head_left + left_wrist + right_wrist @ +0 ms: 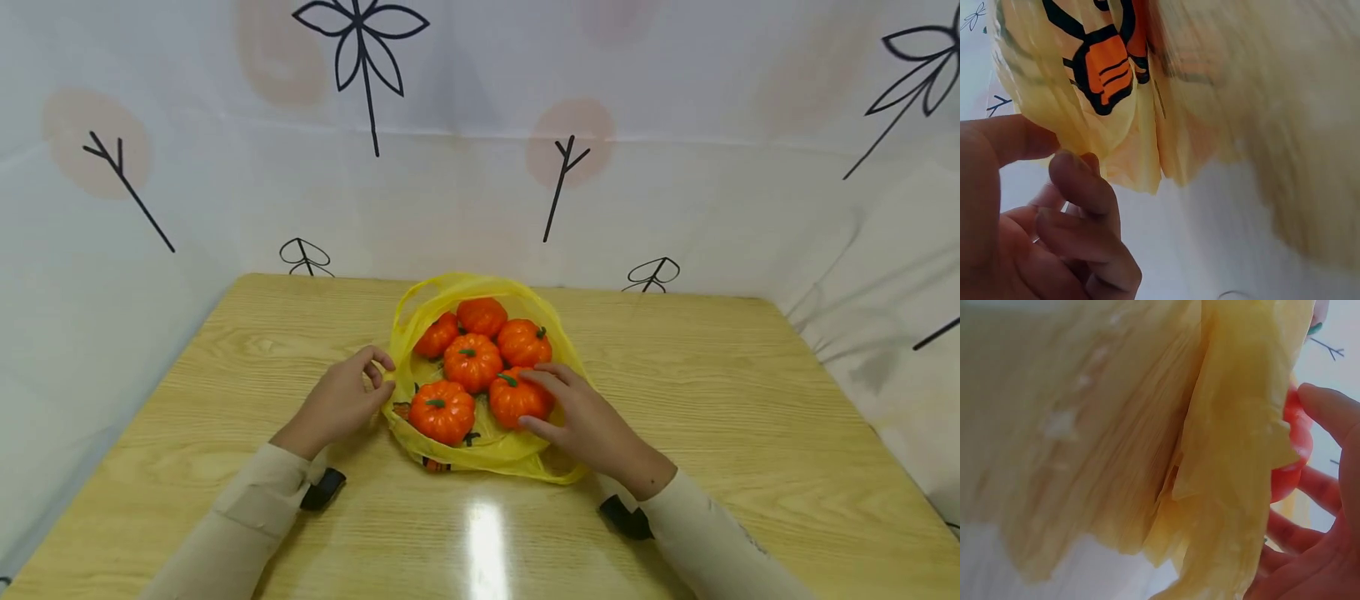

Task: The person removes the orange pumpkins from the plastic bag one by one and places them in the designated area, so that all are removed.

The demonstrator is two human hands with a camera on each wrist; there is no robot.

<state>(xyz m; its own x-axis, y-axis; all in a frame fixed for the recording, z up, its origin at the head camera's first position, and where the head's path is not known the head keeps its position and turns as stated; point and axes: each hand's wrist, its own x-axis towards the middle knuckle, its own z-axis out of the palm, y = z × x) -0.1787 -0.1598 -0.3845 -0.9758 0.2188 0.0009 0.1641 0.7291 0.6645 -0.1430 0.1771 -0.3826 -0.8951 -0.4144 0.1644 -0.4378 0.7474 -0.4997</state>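
A yellow plastic bag with its mouth spread wide stands on the table. Inside it lie several small orange pumpkins with green stems. My left hand pinches the bag's left rim between thumb and fingers; the left wrist view shows the thin plastic at the fingertips. My right hand reaches over the right rim, its thumb and fingers spread around the front-right pumpkin. In the right wrist view the bag's side hides part of that pumpkin and of the fingers.
The wooden table extends to both sides of the bag. Behind it hangs a pale cloth with dark plant drawings. Black straps show below the wrists. An orange and black print marks the bag's outside.
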